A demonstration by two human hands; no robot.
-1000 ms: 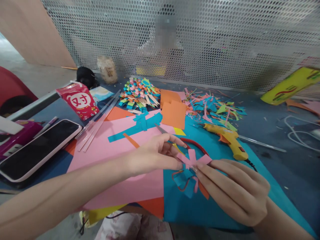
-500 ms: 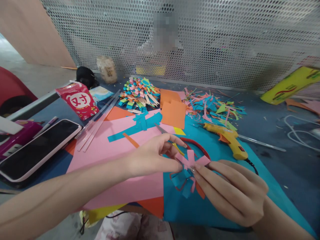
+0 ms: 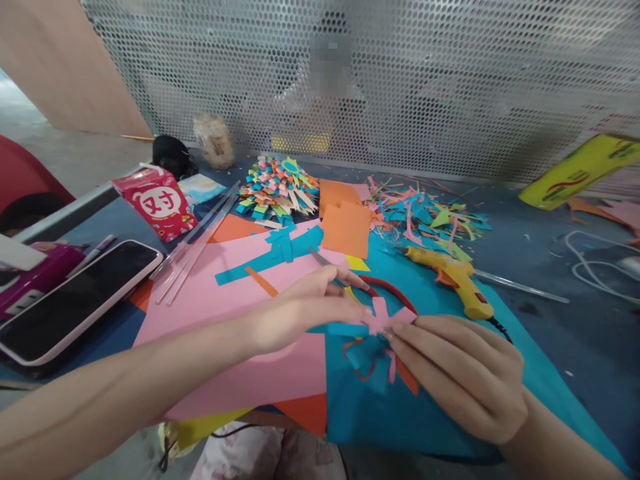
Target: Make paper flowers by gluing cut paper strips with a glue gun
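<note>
A small flower of pink paper strips (image 3: pixel 380 308) is pinched between the fingertips of my right hand (image 3: pixel 465 373), its pink petals spread upward. Blue, orange and pink strips hang below it, and one blue strip (image 3: pixel 345 329) sticks out to the left. My left hand (image 3: pixel 315 300) reaches in from the left, thumb and fingers closed on the left pink petal. Partly hidden behind both hands lie scissors with red handles (image 3: pixel 397 293), on a blue paper sheet (image 3: pixel 370 420). Cut blue strips (image 3: pixel 283 245) lie beyond my left hand on a pink sheet (image 3: pixel 225 373).
A yellow glue gun (image 3: pixel 447 277) lies to the right, its cord trailing. Behind are a fringed paper pile (image 3: pixel 280 187), orange squares (image 3: pixel 347 228) and paper scraps (image 3: pixel 420 210). Clear glue sticks (image 3: pixel 193 250), a phone (image 3: pixel 75 300) and a red packet (image 3: pixel 157 202) sit left.
My left fingers have shifted right and straightened over the left pink petal. A blue strip now points left from under it. My right hand keeps its pinch, with slight movement.
</note>
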